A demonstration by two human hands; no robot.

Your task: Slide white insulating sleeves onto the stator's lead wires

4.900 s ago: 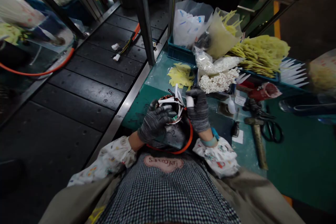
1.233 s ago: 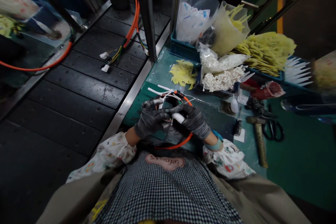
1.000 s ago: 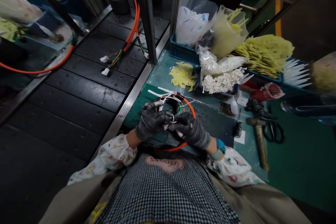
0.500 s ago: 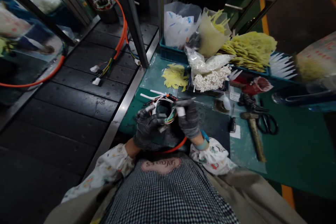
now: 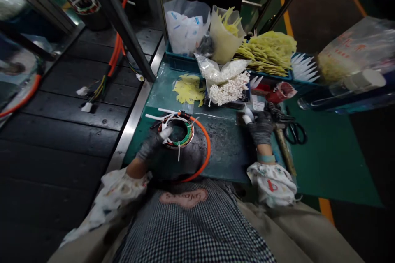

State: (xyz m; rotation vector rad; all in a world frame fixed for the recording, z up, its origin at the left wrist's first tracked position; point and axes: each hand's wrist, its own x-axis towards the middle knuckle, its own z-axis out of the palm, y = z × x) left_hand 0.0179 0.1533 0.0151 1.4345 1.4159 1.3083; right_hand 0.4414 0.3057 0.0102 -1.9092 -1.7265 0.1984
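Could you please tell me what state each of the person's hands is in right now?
Left hand: on the wound stator ring, grip unclear.
Right hand: closed, away from the ring, holding nothing visible.

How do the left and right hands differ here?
The left hand reaches onto the wire-wound ring; the right hand sits apart, beside a white plastic bottle. The left forearm slants inward; the right runs straight ahead. Both wear dark grey knit gloves with a white fingertip.

Black-handled scissors point(image 5: 294, 133), hammer point(image 5: 283, 148), blue plastic crate point(image 5: 177, 62), yellow cable ties point(image 5: 265, 47), white plastic parts point(image 5: 228, 88)
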